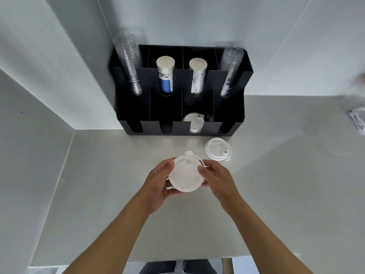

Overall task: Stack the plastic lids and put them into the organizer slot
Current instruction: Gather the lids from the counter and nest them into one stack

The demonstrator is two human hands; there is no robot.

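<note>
Both hands hold a small stack of lids [185, 176] above the near middle of the counter [276, 175]. The left hand [158, 184] cups the stack's left edge and underside, and the right hand [217, 177] pinches its right edge with thumb and fingertips. The stack is tilted so its broad round face turns up and toward the camera; a small tab sticks out at its far edge, pointing toward the organizer [181, 91]. The lids are thin, round, milky-white plastic with a raised rim and a small round hole near the tab. How many lids make up the stack cannot be told.

One loose lid [217, 149] lies flat on the counter just right of and beyond the hands, its tab pointing near-right. Another lid [192, 121] sits in the organizer's near row, third slot from the left.

The black organizer stands against the far wall. Its far row holds four tall stacks of cups: clear ones in the outer slots, a blue-and-white stack [165, 76] and a white printed stack [197, 77] between them.
</note>
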